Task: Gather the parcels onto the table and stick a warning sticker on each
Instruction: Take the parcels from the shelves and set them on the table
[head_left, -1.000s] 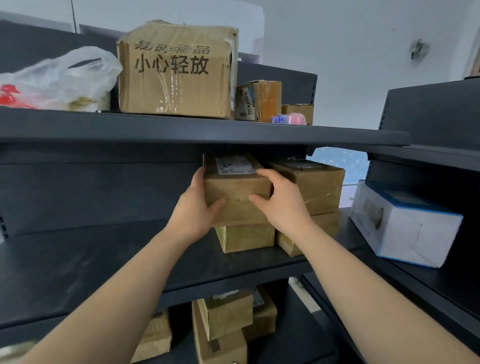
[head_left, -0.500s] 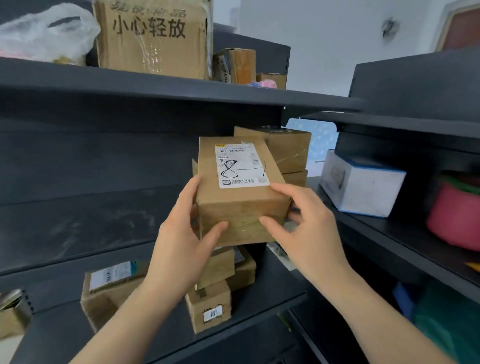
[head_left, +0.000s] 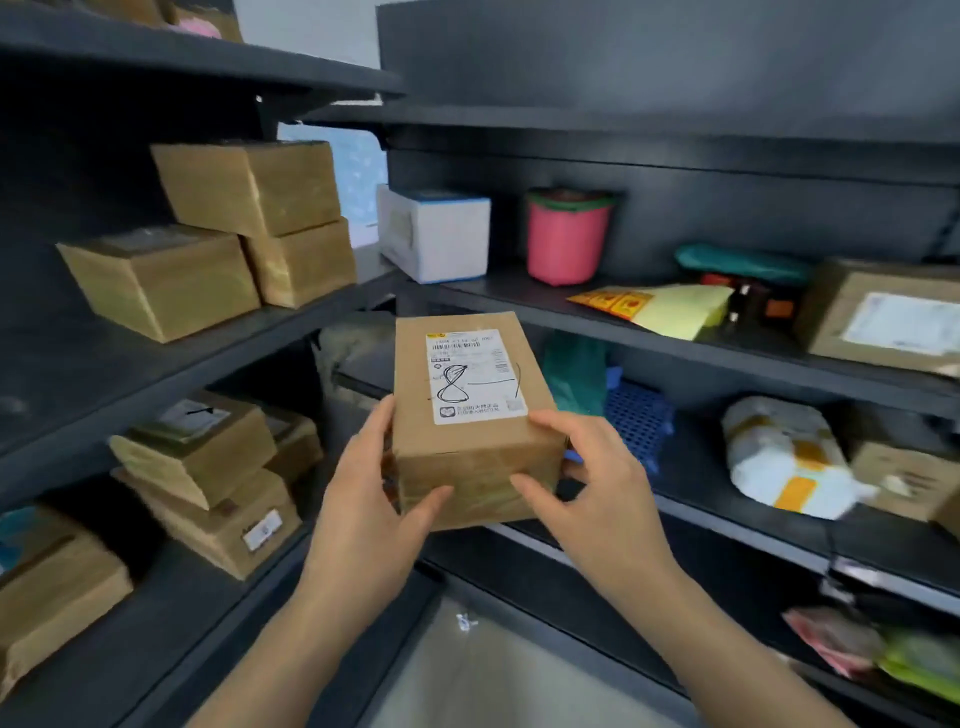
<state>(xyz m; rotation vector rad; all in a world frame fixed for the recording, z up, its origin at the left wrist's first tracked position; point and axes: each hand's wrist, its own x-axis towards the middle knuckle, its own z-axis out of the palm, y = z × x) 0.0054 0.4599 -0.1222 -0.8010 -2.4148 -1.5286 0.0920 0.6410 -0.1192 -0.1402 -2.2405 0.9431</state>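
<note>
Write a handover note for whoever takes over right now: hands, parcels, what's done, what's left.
Left hand and right hand both grip the brown cardboard parcel with a white shipping label, held in the air.
Three brown cardboard parcels sit on the left middle shelf; more brown parcels lie on the shelf below.
Done: one parcel in hand. No table in view; no warning sticker visible on it.
Left: carry it to the table, fetch the rest, sticker each.
</note>
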